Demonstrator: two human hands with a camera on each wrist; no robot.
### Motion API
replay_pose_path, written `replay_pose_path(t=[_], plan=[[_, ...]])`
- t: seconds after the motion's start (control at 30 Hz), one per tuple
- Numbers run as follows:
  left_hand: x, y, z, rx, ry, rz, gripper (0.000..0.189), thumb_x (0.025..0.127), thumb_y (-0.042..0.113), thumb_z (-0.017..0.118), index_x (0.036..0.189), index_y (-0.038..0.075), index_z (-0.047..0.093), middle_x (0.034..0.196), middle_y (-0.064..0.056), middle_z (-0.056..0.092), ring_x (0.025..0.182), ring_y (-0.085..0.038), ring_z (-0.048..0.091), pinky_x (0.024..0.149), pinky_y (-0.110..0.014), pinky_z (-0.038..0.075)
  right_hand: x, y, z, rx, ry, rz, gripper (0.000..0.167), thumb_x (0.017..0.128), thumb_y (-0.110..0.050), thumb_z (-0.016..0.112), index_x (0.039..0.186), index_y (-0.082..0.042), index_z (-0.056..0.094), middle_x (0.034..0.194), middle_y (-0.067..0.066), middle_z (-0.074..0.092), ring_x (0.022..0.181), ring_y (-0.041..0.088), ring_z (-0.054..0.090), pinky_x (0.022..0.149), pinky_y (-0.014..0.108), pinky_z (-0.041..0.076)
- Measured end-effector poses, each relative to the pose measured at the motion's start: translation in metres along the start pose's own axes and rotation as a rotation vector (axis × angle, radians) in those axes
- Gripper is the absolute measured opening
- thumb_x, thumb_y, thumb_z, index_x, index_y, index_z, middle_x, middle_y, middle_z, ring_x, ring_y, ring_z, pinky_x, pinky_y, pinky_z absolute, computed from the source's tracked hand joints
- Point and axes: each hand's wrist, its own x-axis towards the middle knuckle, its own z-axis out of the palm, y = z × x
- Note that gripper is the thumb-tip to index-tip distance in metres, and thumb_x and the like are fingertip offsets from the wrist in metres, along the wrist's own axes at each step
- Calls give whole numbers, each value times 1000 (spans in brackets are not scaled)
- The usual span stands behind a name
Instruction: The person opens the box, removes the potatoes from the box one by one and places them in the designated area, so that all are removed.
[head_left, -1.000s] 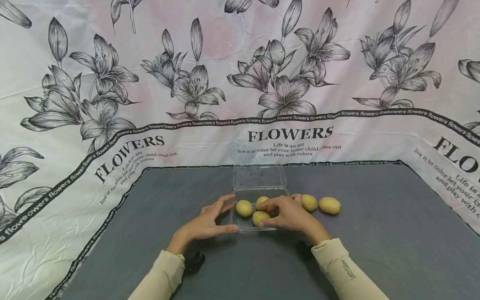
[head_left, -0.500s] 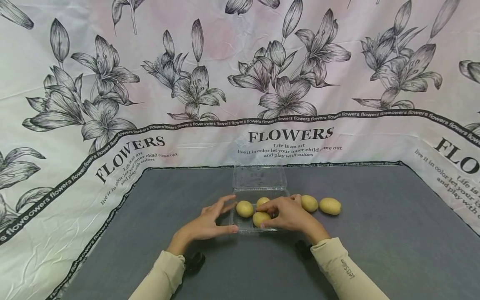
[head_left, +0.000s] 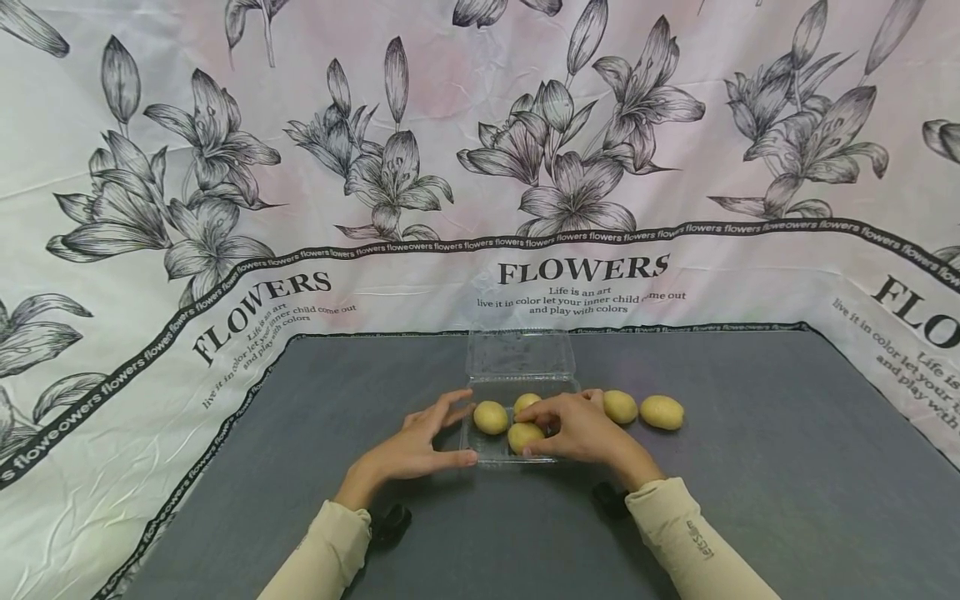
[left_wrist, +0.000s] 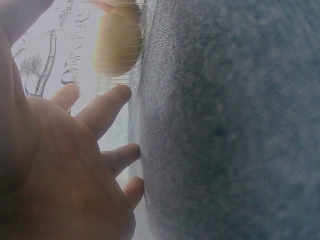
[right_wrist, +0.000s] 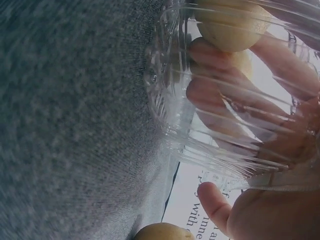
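Observation:
A clear plastic clamshell box point(head_left: 487, 448) lies on the table with its lid point(head_left: 519, 354) folded back. Three yellow potatoes show inside: one at the left point(head_left: 491, 418), one at the back point(head_left: 527, 403), one at the front point(head_left: 524, 438). My right hand point(head_left: 581, 429) reaches in from the right and grips the front potato between thumb and fingers. Its little finger stays outside the box wall in the right wrist view. My left hand point(head_left: 412, 446) is spread at the box's left side, thumb by the front corner. In the left wrist view, its fingertips point(left_wrist: 122, 92) are against or very near the wall.
Two more potatoes sit on the grey table point(head_left: 750, 467) right of the box, a nearer one point(head_left: 620, 407) just beyond my right hand and another point(head_left: 662, 413) farther right. A flower-printed cloth point(head_left: 420, 283) rises behind the table's far edge.

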Motion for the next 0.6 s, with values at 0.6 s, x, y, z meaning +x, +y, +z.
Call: replay_pose_path(t=[0.6], plan=[[1,0,0,-4,4,7,92,92,55,70,162,31,16,162,8,41,158,-29,20,118,-65,10,-3,2,-1,25,45,-54,45,82,-36,86,122,-20,75,103,-6,79,91,13,73,84,46,21]])
